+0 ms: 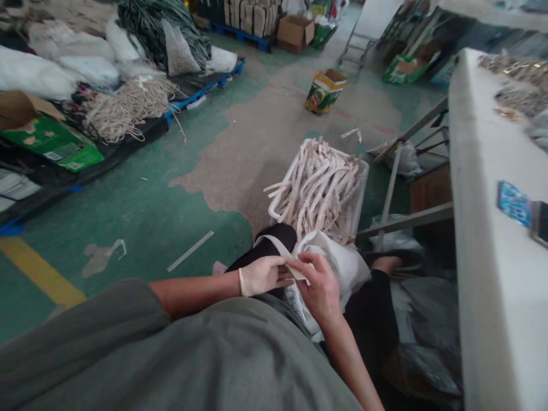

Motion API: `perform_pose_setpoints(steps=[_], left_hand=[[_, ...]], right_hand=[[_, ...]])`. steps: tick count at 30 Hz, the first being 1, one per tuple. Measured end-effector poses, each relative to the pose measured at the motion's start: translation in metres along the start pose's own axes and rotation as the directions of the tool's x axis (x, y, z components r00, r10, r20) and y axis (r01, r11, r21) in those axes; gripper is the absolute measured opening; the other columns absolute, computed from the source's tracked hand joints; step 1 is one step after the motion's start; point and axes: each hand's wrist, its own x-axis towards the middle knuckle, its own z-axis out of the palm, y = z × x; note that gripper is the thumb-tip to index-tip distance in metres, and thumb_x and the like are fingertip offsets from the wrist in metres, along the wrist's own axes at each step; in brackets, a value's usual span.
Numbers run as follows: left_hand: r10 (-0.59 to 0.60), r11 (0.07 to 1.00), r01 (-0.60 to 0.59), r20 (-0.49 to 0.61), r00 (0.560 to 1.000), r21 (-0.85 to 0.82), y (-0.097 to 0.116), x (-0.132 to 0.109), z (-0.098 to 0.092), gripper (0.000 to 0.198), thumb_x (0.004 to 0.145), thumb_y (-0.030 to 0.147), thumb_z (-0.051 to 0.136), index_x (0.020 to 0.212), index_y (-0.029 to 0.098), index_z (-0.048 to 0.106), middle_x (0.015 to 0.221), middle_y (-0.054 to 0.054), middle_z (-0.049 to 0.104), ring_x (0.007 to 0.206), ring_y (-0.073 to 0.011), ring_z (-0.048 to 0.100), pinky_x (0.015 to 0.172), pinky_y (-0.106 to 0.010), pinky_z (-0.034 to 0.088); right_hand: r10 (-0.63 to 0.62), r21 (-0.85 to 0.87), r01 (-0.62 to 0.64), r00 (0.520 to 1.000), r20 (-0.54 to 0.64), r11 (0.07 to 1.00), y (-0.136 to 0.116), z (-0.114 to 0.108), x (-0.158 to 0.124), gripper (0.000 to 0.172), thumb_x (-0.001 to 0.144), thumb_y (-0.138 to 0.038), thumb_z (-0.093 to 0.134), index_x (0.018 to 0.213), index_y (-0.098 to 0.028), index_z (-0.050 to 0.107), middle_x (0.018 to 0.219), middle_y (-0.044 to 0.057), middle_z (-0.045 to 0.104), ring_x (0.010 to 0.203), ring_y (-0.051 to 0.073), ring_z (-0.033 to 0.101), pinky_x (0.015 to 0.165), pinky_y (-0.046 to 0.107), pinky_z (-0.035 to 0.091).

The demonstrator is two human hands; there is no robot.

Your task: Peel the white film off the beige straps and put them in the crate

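A pale flat strip (276,244) runs over my lap, its end pinched between both hands. My left hand (264,276), in a thin whitish glove, has its fingers closed on the strip from the left. From the right, my bare right hand (319,285) grips the strip's end with thumb and fingers. Beneath the hands a white plastic sack (349,265) lies across my legs. Just beyond my knees stands a white basket (365,185) heaped with many similar beige strips (323,188), some hanging over its rim.
A long white table (483,240) with metal legs stands close on my right. Pallets with sacks and a bundle of cord (132,108) line the left. An open carton (326,91) stands on the floor ahead. A loose strip (190,251) lies on the green floor.
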Motion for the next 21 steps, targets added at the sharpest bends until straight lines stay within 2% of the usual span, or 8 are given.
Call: perform_pose_setpoints(steps=[3, 7, 9, 11, 13, 15, 18, 21], left_hand=[[-0.043, 0.999, 0.042, 0.139, 0.989, 0.013, 0.002, -0.007, 0.001, 0.023, 0.091, 0.028, 0.055, 0.096, 0.011, 0.07, 0.097, -0.013, 0.074, 0.093, -0.0216, 0.069, 0.091, -0.034, 0.049], [-0.176, 0.984, 0.181, 0.221, 0.959, -0.003, 0.009, -0.012, -0.002, 0.052, 0.095, 0.052, 0.049, 0.11, 0.006, 0.068, 0.107, -0.02, 0.073, 0.103, -0.0288, 0.07, 0.09, -0.039, 0.052], [-0.115, 0.99, 0.121, 0.087, 0.99, -0.068, 0.017, -0.006, -0.01, 0.056, 0.096, 0.058, 0.047, 0.112, 0.007, 0.065, 0.102, -0.018, 0.074, 0.096, -0.0276, 0.072, 0.085, -0.038, 0.055], [0.026, 0.987, -0.046, -0.133, 0.991, -0.154, 0.031, 0.005, -0.02, 0.052, 0.098, 0.056, 0.047, 0.111, 0.007, 0.062, 0.092, -0.015, 0.074, 0.083, -0.024, 0.073, 0.077, -0.035, 0.057], [0.17, 0.951, -0.243, -0.331, 0.928, -0.193, 0.052, 0.015, -0.026, 0.046, 0.101, 0.048, 0.045, 0.115, 0.006, 0.057, 0.083, -0.012, 0.073, 0.073, -0.0203, 0.072, 0.071, -0.032, 0.057], [0.284, 0.901, -0.388, -0.416, 0.864, -0.193, 0.071, 0.02, -0.024, 0.039, 0.104, 0.039, 0.04, 0.122, 0.007, 0.054, 0.078, -0.009, 0.071, 0.068, -0.0164, 0.07, 0.067, -0.027, 0.056], [0.402, 0.892, -0.444, -0.299, 0.866, -0.089, 0.083, 0.02, -0.002, 0.031, 0.105, 0.03, 0.038, 0.121, 0.012, 0.058, 0.08, -0.006, 0.072, 0.068, -0.0141, 0.07, 0.064, -0.023, 0.054], [0.351, 0.908, -0.349, 0.036, 0.936, 0.233, 0.066, 0.018, 0.027, 0.028, 0.103, 0.026, 0.043, 0.109, 0.012, 0.066, 0.085, -0.01, 0.073, 0.068, -0.0165, 0.071, 0.062, -0.024, 0.053]], right_hand=[[-0.01, 0.155, 0.01, 1.0, -0.001, 0.988, 0.0, 0.002, 0.006, 0.03, 0.09, -0.018, 0.051, 0.108, -0.023, 0.074, 0.123, 0.009, 0.068, 0.113, 0.023, 0.064, 0.097, 0.039, 0.053], [0.154, 0.347, -0.138, 0.988, -0.02, 0.928, -0.013, -0.022, -0.007, 0.028, 0.099, -0.03, 0.047, 0.099, -0.023, 0.074, 0.097, 0.006, 0.075, 0.092, 0.019, 0.07, 0.085, 0.032, 0.055], [0.177, 0.406, -0.125, 0.98, -0.092, 0.905, -0.02, -0.047, -0.027, 0.028, 0.099, -0.032, 0.05, 0.092, -0.023, 0.075, 0.092, 0.006, 0.075, 0.088, 0.02, 0.07, 0.082, 0.031, 0.055], [0.17, 0.464, -0.074, 0.971, -0.168, 0.883, -0.026, -0.076, -0.053, 0.025, 0.098, -0.029, 0.053, 0.089, -0.024, 0.075, 0.086, 0.006, 0.074, 0.082, 0.019, 0.07, 0.077, 0.03, 0.055], [0.17, 0.515, -0.048, 0.966, -0.194, 0.856, -0.027, -0.101, -0.081, 0.022, 0.097, -0.026, 0.054, 0.088, -0.026, 0.074, 0.081, 0.004, 0.073, 0.075, 0.018, 0.069, 0.071, 0.027, 0.056], [0.179, 0.556, -0.073, 0.974, -0.139, 0.828, -0.025, -0.114, -0.104, 0.021, 0.097, -0.026, 0.055, 0.087, -0.026, 0.074, 0.079, 0.004, 0.072, 0.072, 0.018, 0.069, 0.067, 0.026, 0.055], [0.193, 0.623, -0.165, 0.981, 0.023, 0.764, -0.015, -0.108, -0.12, 0.024, 0.096, -0.032, 0.058, 0.082, -0.023, 0.076, 0.076, 0.006, 0.071, 0.069, 0.018, 0.068, 0.065, 0.026, 0.056], [0.263, 0.725, -0.203, 0.964, 0.031, 0.659, 0.001, -0.085, -0.111, 0.029, 0.095, -0.04, 0.059, 0.083, -0.02, 0.076, 0.083, 0.009, 0.073, 0.078, 0.021, 0.07, 0.073, 0.031, 0.058]])
